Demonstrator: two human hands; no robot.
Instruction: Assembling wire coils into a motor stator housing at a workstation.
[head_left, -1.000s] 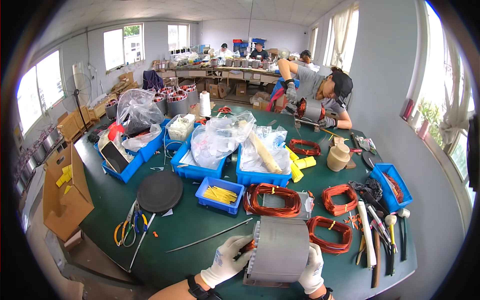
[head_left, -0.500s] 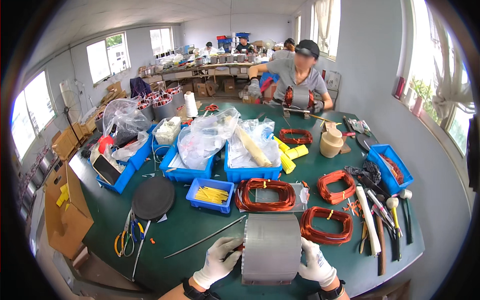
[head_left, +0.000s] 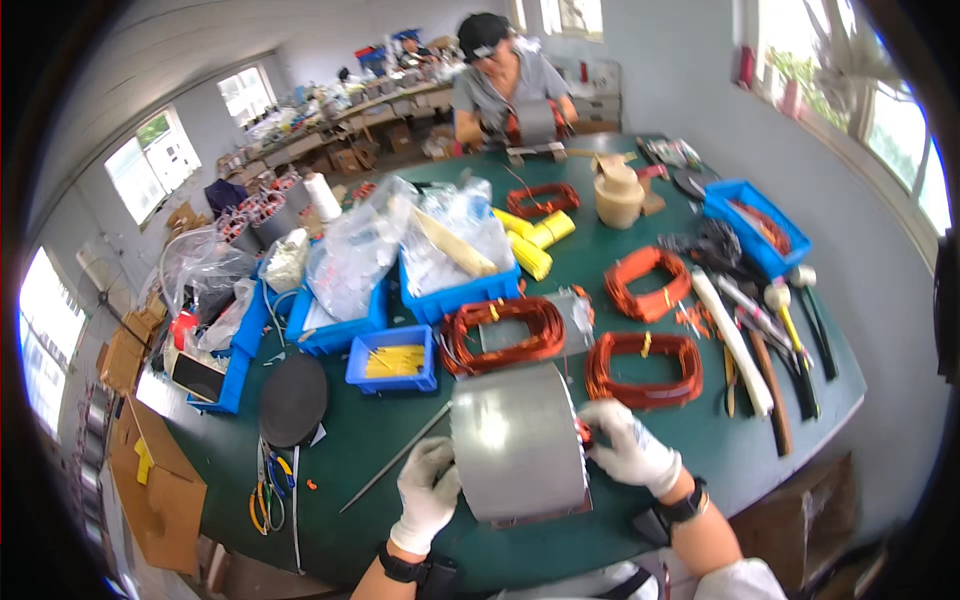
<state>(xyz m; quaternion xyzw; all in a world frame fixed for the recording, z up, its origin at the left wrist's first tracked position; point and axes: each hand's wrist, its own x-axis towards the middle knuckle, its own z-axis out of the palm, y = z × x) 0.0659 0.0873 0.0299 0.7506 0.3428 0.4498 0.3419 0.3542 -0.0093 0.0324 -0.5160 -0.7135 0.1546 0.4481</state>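
A grey metal motor stator core (head_left: 520,445), shaped like a wide drum, lies on its side on the green table in front of me. My left hand (head_left: 428,495), in a white glove, has its fingers curled against the core's left end. At the right end, my gloved right hand (head_left: 632,447) grips the rim with bent fingers, beside a bit of red winding (head_left: 584,432). The inside of the core is hidden from view. Just beyond it lie bundled copper wire coils (head_left: 515,333) and another coil (head_left: 645,370), tied with yellow. A thin grey rod (head_left: 395,457) rests near my left hand.
Blue bins (head_left: 460,297) with plastic bags stand beyond a small blue tray (head_left: 356,372) of yellow strips. Scissors and pliers (head_left: 270,490) lie left, beside a black disc (head_left: 293,400). Mallets (head_left: 785,310) and rods lie right. Across the table, a co-worker (head_left: 510,85) handles another core.
My view has shifted and tilted. The core has turned slightly, and my right hand has moved up along its right end. The co-worker's outstretched arm has come in toward their core.
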